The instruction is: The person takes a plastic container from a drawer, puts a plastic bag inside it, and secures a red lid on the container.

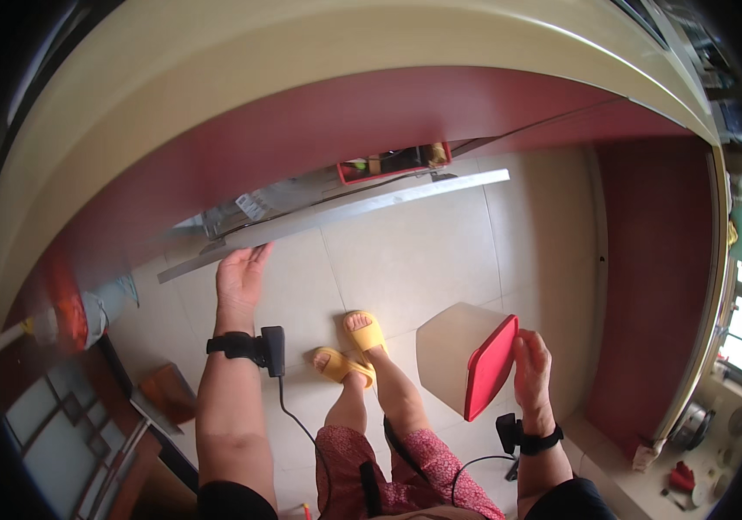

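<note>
My left hand (241, 276) touches the front panel of a pulled-out drawer (338, 214) with its fingertips; the drawer juts out below the dark red cabinet front. Inside the drawer lie clear plastic packaging (283, 195) and a red tray (394, 162) with small items. My right hand (532, 364) holds a translucent plastic container (449, 351) by its red lid (491, 369). The container is tilted on its side above the tiled floor, lid towards my palm.
A beige countertop (371, 32) curves over the dark red cabinet (371, 117). Bags (91, 312) and a brown box-like object (168, 392) are at the left. Another red cabinet panel (650, 279) stands at the right, beside a counter with a pot (693, 426). Cables run from both wrist straps.
</note>
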